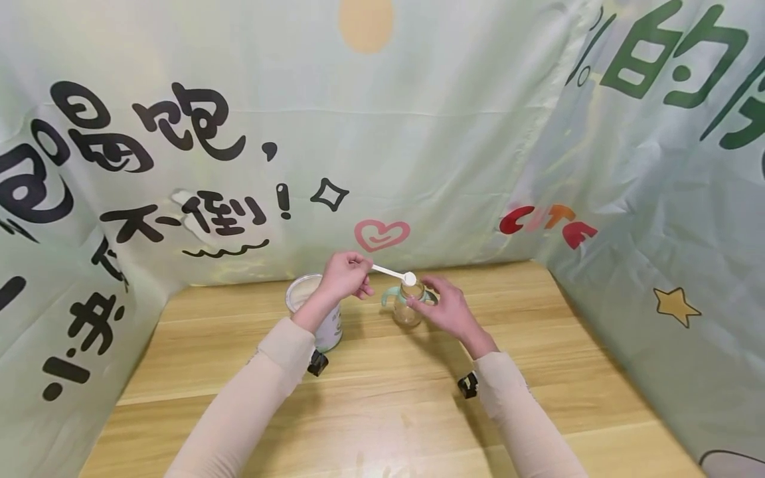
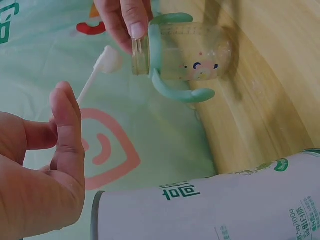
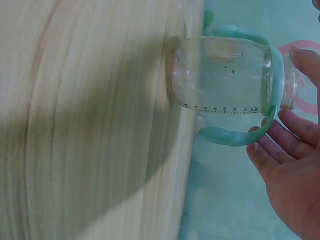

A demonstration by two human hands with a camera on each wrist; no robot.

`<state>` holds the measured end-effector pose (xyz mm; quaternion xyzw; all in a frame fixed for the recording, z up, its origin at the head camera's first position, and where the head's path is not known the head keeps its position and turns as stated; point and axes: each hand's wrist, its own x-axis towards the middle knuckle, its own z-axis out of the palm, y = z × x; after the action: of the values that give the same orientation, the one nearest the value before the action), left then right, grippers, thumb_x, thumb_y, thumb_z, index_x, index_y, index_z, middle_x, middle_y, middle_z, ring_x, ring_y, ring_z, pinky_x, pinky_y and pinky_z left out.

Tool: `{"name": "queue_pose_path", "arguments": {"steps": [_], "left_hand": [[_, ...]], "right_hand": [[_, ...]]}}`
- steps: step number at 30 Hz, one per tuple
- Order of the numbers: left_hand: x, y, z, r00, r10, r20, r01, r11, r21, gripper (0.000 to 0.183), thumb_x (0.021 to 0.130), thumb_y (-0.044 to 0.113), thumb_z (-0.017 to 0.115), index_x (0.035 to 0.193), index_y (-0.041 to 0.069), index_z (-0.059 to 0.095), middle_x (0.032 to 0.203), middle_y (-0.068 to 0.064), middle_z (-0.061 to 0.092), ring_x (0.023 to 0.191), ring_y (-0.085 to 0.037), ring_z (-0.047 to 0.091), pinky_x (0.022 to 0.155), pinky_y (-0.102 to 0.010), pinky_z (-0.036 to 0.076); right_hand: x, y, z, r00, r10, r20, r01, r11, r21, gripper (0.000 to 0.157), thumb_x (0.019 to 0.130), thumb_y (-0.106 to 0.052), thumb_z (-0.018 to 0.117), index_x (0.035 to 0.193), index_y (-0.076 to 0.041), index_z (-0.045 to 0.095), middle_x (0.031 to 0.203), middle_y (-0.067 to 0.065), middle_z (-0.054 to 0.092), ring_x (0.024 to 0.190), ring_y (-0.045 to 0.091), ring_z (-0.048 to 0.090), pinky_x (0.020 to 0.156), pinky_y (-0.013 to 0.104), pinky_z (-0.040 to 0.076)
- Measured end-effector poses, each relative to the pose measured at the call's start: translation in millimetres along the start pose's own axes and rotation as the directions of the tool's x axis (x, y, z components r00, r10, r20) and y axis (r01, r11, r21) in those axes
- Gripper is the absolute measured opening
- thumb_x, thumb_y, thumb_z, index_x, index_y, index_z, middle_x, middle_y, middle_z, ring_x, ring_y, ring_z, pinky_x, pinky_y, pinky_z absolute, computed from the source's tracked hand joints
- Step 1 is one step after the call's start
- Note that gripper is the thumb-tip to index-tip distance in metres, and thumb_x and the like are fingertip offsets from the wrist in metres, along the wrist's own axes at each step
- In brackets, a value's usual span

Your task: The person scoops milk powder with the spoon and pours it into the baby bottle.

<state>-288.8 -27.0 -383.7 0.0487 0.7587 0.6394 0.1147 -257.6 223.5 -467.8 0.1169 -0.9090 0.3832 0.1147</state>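
Observation:
My left hand (image 1: 346, 273) pinches the long white handle of a measuring scoop (image 1: 409, 279) heaped with white powder. The scoop's bowl hangs just over the mouth of a clear baby bottle (image 1: 408, 313) with green side handles. In the left wrist view the powder stands level with the scoop's rim or above it, and the bottle (image 2: 195, 52) looks empty. My right hand (image 1: 447, 307) holds the bottle upright at its neck, thumb on one side and fingers on the other by a green handle (image 3: 235, 136). Below my left wrist stands an uncovered powder can (image 1: 331, 332), partly hidden by the arm.
The wooden table (image 1: 382, 411) ends at a printed cloth backdrop (image 1: 430, 166) behind the bottle, with more cloth along both sides. Black wrist cameras (image 1: 318, 363) sit under both sleeves. The can stands left of the bottle.

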Motion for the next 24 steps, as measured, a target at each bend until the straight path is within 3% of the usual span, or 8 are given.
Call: {"name": "queue_pose_path", "arguments": {"steps": [11,19,24], "left_hand": [[2.3,-7.1,6.2,0.999,0.051,-0.001,-0.051,0.997,0.052,0.019,0.106,0.015,0.061,0.103,-0.003,0.065,0.067,-0.009,0.063,0.053,-0.016,0.070,0.058,-0.033,0.064],[2.8,-11.1,10.0,0.994,0.113,-0.004,-0.112,0.989,0.100,0.018,0.105,0.012,0.063,0.103,-0.005,0.067,0.082,-0.028,0.071,0.061,-0.021,0.074,0.061,-0.034,0.065],[4.1,-12.6,13.0,0.990,0.140,-0.026,-0.136,0.982,0.128,0.016,0.105,0.011,0.063,0.098,-0.003,0.069,0.079,-0.022,0.074,0.060,-0.021,0.074,0.062,-0.033,0.065]], "right_hand": [[-2,3,1.3,1.000,0.022,0.015,-0.022,1.000,-0.021,0.063,0.088,-0.036,0.086,0.137,-0.003,0.064,0.134,0.019,0.068,0.126,0.038,0.064,0.109,0.058,0.051],[-3,4,0.8,1.000,0.024,0.017,-0.024,0.999,-0.025,0.064,0.088,-0.035,0.085,0.138,-0.001,0.063,0.136,0.021,0.067,0.125,0.040,0.064,0.107,0.058,0.052],[-3,5,0.5,0.999,0.031,0.019,-0.030,0.999,-0.029,0.065,0.088,-0.034,0.086,0.139,0.000,0.063,0.136,0.022,0.068,0.123,0.039,0.065,0.105,0.056,0.054]]}}
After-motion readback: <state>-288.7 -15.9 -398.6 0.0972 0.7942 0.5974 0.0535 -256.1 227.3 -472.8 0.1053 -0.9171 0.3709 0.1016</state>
